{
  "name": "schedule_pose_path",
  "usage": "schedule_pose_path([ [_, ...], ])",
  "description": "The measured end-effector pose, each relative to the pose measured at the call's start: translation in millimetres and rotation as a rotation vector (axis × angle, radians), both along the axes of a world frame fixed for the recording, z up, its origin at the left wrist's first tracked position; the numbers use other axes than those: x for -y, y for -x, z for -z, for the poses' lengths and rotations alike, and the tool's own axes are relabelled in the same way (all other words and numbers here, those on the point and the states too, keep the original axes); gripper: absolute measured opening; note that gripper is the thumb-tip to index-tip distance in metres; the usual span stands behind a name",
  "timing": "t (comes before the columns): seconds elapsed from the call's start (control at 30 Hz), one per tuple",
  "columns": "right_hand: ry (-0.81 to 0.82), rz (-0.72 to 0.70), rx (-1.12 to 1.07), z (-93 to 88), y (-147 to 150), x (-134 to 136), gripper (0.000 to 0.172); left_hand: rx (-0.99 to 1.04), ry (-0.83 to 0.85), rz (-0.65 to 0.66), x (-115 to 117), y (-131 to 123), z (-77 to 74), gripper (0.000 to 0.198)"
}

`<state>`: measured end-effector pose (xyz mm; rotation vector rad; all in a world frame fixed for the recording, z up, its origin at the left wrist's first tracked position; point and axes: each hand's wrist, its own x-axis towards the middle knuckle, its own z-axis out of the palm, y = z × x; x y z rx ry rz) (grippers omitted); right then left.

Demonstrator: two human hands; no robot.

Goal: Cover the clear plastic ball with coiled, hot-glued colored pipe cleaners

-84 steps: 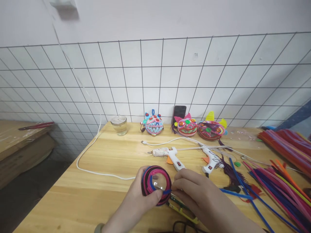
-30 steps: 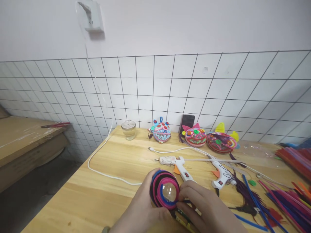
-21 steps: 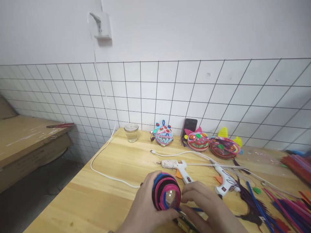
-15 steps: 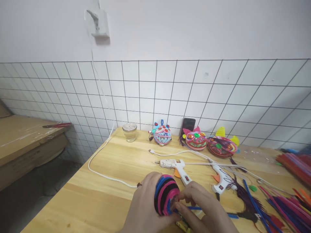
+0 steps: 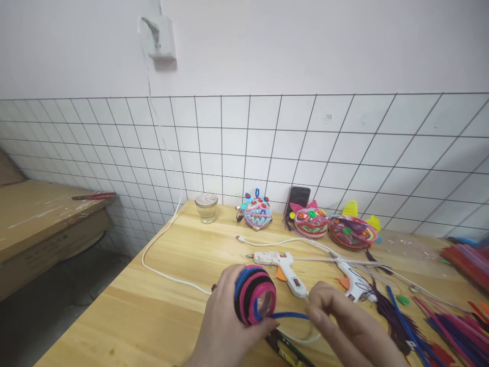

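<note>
My left hand (image 5: pixel 225 326) is wrapped round a ball (image 5: pixel 254 300) coiled in pink, black and blue pipe cleaners, with a clear patch showing at its front. A blue pipe cleaner (image 5: pixel 288 316) runs from that patch to the right. My right hand (image 5: pixel 344 326) pinches its free end, a hand's width from the ball. Both hands hover just above the wooden table (image 5: pixel 160 306) near its front edge.
Two white glue guns (image 5: pixel 280 262) (image 5: pixel 353 288) lie behind the hands, with white cords (image 5: pixel 160 272). Three finished coiled figures (image 5: pixel 257 211) (image 5: pixel 311 221) (image 5: pixel 353 232), a phone (image 5: pixel 298 196) and a glass jar (image 5: pixel 207 207) stand by the grid wall. Loose pipe cleaners (image 5: pixel 454 326) lie right.
My right hand has drawn away to the right from the ball, pulling the blue pipe cleaner out straight. The ball has turned a little in my left hand.
</note>
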<state>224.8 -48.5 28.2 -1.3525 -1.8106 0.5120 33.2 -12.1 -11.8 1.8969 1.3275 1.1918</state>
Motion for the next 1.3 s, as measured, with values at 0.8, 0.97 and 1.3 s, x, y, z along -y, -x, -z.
schedule_pose_path([
  [0.8, -0.061, 0.071, 0.03, 57.4, 23, 0, 0.06, -0.189, -0.049, 0.06, 11, -6, 27.0, 0.075],
  [0.97, -0.029, 0.056, -0.033, 54.7, 22, -1, 0.053, -0.237, -0.047, 0.064, 11, -6, 23.4, 0.074],
  [1.3, 0.095, -0.017, -0.094, 34.6, 20, -3, 0.05, -0.246, 0.079, 0.068, 9, -10, 15.3, 0.072],
])
